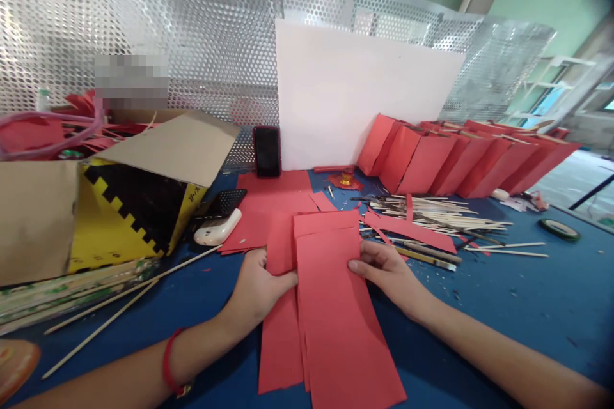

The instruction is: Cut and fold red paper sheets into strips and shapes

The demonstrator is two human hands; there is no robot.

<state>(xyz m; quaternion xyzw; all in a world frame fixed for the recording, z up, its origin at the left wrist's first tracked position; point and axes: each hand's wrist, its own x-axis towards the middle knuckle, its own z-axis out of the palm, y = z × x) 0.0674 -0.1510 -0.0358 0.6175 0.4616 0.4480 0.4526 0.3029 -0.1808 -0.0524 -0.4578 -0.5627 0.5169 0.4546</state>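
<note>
Gripping a layered bunch of red paper strips [330, 319] at the centre of the blue desk [484, 313], the left hand [256, 287] closes on their left edge while the right hand [388, 275] pinches their right edge, both held narrow on the paper. A red cord bracelet [167, 358] circles the left wrist. Wooden sticks [432, 220] lie heaped at 2 o'clock, below a row of folded red paper pieces [446, 160]. A cardboard box [167, 147] sits at 10 o'clock, and a black smartphone [267, 151] stands upright at 12 o'clock beside a white board [355, 89].
</note>
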